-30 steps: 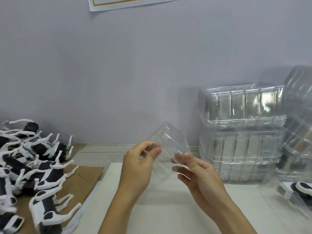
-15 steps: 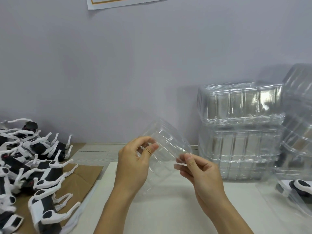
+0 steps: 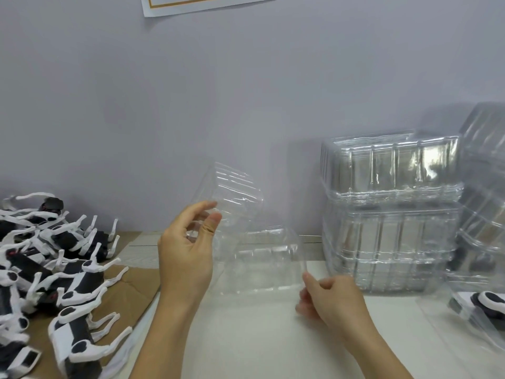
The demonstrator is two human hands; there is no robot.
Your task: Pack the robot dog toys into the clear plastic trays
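Two clear trays are in my hands, and they have come apart from each other. My left hand [image 3: 185, 255] holds the upper tray [image 3: 232, 195] between the thumb and the curled fingers – it is tilted, raised above the table, with its ribbed wall toward the grey wall [image 3: 191, 105] behind. My right hand [image 3: 330, 299] is lower and more to the right; its fingers are curled and pinch the near right corner of the lower tray [image 3: 262, 261], which hangs just over the white sheet [image 3: 259, 337] on the table. The two trays look very near at the middle, but the plastic is so transparent that I cannot tell whether they touch there.

Many robot dog toys [image 3: 54, 269] – black bodies with white legs – lie in a heap at my left, on brown cardboard [image 3: 134, 285]. They are well apart from both trays, and neither tray in my hands has a toy in it.

At my right, against the wall, stands a stack of clear trays [image 3: 390, 220], nested one in another. More clear plastic [image 3: 483, 170] leans at the far right edge, blurred. In the near right corner one more toy [image 3: 486, 302] lies inside clear plastic; only a part of it is visible. A sheet of paper [image 3: 202, 4] with an orange border hangs at the top of the wall.
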